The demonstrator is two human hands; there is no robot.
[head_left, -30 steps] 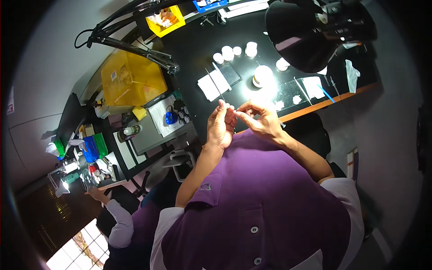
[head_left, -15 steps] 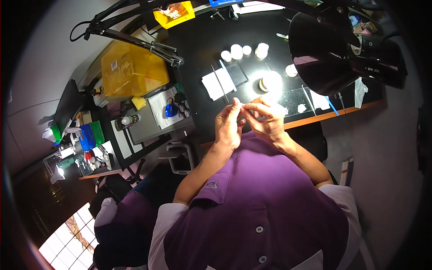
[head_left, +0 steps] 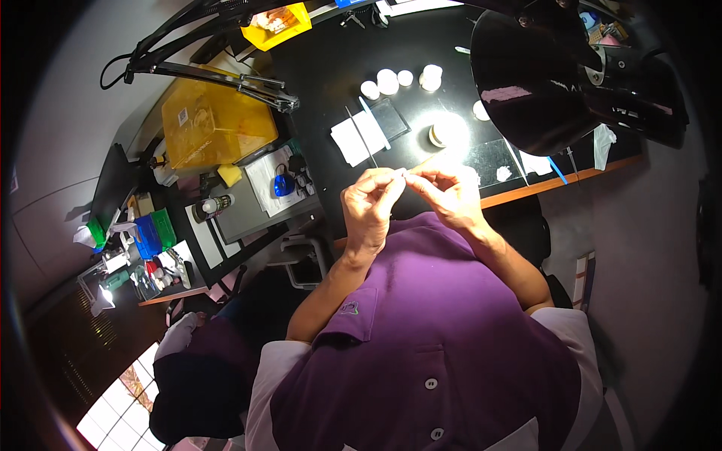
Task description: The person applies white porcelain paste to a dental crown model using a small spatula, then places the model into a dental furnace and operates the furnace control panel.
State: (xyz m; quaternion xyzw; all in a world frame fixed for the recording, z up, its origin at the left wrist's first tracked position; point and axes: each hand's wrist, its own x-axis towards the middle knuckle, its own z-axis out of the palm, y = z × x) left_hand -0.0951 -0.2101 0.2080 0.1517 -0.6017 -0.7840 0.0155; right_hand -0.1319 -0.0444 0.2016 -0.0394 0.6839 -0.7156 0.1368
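In front of my chest, over the near edge of the black table, both hands come together fingertip to fingertip. My left hand (head_left: 366, 208) is closed in a pinch, thumb against forefinger. My right hand (head_left: 456, 199) pinches from the other side. Between the fingertips shows a tiny whitish piece (head_left: 403, 173), too small and bright to name. Just beyond the hands, a jar with a pale top (head_left: 438, 135) stands in the lamp's glare. To its left lie white paper sheets (head_left: 353, 144) with a thin dark rod (head_left: 359, 129) across them.
A black lamp shade (head_left: 519, 83) hangs over the table's right side. Several small white containers (head_left: 387, 81) stand farther back. White scraps (head_left: 503, 174) and a blue stick (head_left: 556, 171) lie on the right. A yellow translucent box (head_left: 214, 124) stands left; another person's sleeve (head_left: 177, 334) shows lower left.
My left hand has turned: its thumb pointed up before, and now thumb and forefinger point toward the right hand's fingertips. My right hand still pinches. The view has shifted slightly.
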